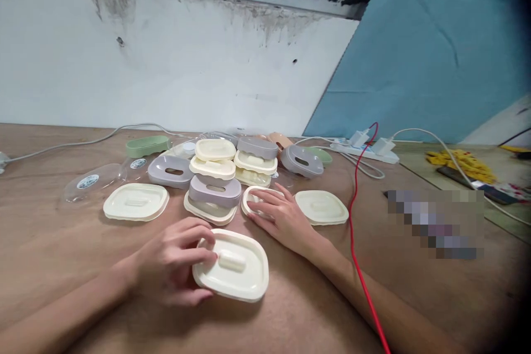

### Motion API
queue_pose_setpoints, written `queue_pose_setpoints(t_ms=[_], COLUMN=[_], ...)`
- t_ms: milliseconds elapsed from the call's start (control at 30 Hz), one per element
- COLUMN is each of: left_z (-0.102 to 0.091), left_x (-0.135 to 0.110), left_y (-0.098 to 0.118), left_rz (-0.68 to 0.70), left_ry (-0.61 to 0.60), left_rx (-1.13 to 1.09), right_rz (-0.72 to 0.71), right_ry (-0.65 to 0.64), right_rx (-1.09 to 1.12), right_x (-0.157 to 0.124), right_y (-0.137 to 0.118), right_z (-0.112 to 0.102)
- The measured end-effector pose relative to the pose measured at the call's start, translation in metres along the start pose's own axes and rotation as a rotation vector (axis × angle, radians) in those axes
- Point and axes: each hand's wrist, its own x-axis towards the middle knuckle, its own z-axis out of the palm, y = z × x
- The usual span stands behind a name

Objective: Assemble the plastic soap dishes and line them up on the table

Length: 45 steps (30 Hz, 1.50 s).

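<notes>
My left hand (178,263) grips the left edge of a cream plastic dish (253,265), rounded at the corners with a raised bar in its middle. The thumb is at the near edge, the fingers on top; the dish is slightly tilted. Fingers of my right hand (284,215) lie spread over another cream dish (250,194), partly hiding it. Left of that stands a stack with a lilac slotted piece (213,192) and cream dishes (214,149) on top. Single cream dishes lie on either side, a left one (135,203) and a right one (322,207).
Behind are green pieces (147,146), a lilac slotted piece (302,160) and clear covers (93,182) with round stickers. A power strip (367,152) with white plugs stands at the wall. A red cable (354,232) crosses above my right forearm. Yellow material (460,165) lies far right.
</notes>
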Motion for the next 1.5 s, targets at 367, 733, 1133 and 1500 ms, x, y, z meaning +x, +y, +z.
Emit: queue_pose_setpoints(t_ms=[367, 733, 1133, 1500], left_z=[0.004, -0.015, -0.017, -0.009], left_x=[0.003, 0.005, 0.001, 0.008], left_y=[-0.004, -0.052, -0.057, -0.025], left_rz=[-0.426, -0.437, -0.383, -0.208], left_ry=[-0.032, 0.051, 0.212, 0.244], left_rx=[0.147, 0.537, 0.32, 0.098], right_rz=[-0.05, -0.083, -0.078, -0.09], right_ry=[0.193, 0.123, 0.171, 0.126], right_rx=[0.027, 0.082, 0.102, 0.2], right_x=[0.004, 0.004, 0.004, 0.003], right_y=[-0.018, -0.009, -0.005, -0.014], right_z=[-0.003, -0.004, -0.001, -0.007])
